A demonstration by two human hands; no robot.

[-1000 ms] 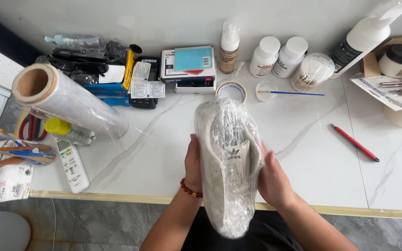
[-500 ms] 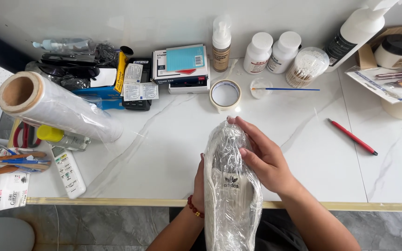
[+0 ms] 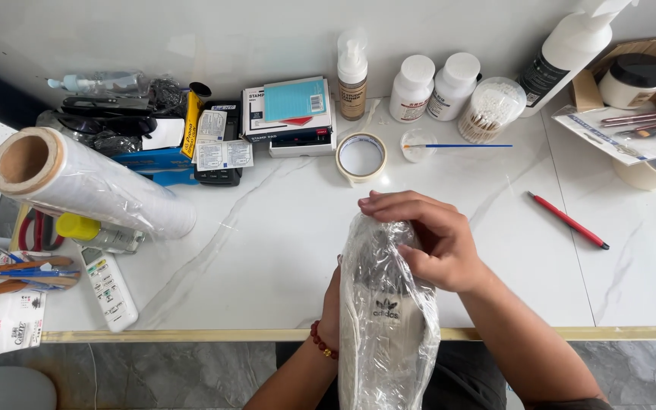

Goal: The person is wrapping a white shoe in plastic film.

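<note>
You hold a pale shoe wrapped in clear film (image 3: 386, 319) upright over the near edge of the white marble table (image 3: 267, 258), its far end tipped toward the tape roll (image 3: 361, 156). Your right hand (image 3: 430, 239) lies over the far end of the bundle, fingers (image 3: 389, 203) curled down and pressing the film against it. Your left hand (image 3: 333, 304) grips the bundle from its left side, mostly hidden behind it, with a red bead bracelet (image 3: 321, 340) at the wrist. Well apart to the left lies a big roll of clear wrap (image 3: 89, 186), with paintbrushes (image 3: 17, 273) and a remote control (image 3: 108, 285) near it. On the right lies a red pen (image 3: 568, 219); white bottles (image 3: 434, 86) stand along the far wall.
</note>
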